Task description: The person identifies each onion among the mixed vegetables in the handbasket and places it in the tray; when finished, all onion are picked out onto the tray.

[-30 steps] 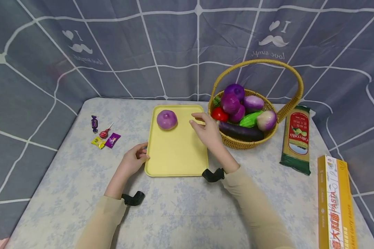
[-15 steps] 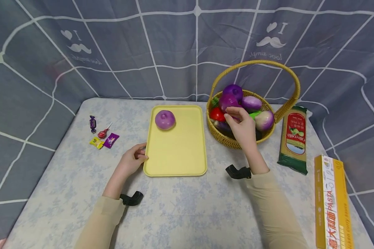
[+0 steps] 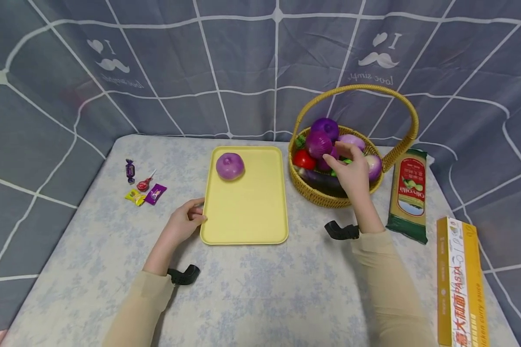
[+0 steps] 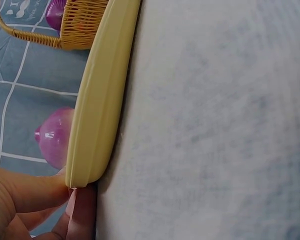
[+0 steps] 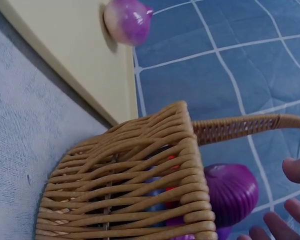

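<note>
My left hand (image 3: 190, 218) grips the left rim of a yellow tray (image 3: 247, 212) near its front corner; the left wrist view shows thumb and fingers (image 4: 25, 192) pinching the tray's edge (image 4: 102, 95). A pale purple onion (image 3: 230, 166) lies at the tray's far end. My right hand (image 3: 345, 159) hovers inside the wicker basket (image 3: 325, 198), fingers spread over the vegetables, beside a dark purple onion (image 3: 319, 143) and above an eggplant (image 3: 319, 177). Its fingertips (image 5: 297, 170) show straight next to the purple onion (image 5: 230, 192), holding nothing.
Several wrapped candies (image 3: 143, 185) lie left of the tray. A green spaghetti packet (image 3: 410, 193) lies right of the basket and a yellow pasta box (image 3: 460, 284) stands at the front right. The basket's tall handle (image 3: 360, 87) arches overhead. A grey cloth backdrop rings the table.
My right hand has moved from above the tray rightward into the basket, then a little further right over the vegetables. The left hand has stayed on the tray's rim.
</note>
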Demonstrator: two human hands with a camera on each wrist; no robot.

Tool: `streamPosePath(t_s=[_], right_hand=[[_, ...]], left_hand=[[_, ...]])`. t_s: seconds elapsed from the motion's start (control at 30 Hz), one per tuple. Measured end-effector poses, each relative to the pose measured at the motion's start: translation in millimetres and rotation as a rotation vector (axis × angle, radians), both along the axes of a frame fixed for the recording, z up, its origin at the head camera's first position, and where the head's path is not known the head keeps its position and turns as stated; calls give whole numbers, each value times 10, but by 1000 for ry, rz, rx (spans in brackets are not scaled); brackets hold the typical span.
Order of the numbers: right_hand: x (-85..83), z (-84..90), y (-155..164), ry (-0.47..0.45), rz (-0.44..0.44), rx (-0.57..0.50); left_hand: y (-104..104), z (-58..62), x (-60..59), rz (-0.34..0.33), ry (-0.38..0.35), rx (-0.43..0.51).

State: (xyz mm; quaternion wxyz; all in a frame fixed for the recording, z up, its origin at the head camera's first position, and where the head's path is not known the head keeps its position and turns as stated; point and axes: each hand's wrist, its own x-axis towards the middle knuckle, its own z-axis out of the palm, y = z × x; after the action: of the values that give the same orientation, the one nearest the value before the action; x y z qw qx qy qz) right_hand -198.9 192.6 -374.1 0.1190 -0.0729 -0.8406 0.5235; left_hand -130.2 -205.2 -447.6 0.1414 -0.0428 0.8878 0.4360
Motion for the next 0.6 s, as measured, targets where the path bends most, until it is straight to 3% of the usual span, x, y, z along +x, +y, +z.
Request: streamPosePath(t_s=[0.6], right_hand=[[-341, -141, -104, -53, 10, 17]], left_hand=[[6, -14, -2, 13, -4, 7]])
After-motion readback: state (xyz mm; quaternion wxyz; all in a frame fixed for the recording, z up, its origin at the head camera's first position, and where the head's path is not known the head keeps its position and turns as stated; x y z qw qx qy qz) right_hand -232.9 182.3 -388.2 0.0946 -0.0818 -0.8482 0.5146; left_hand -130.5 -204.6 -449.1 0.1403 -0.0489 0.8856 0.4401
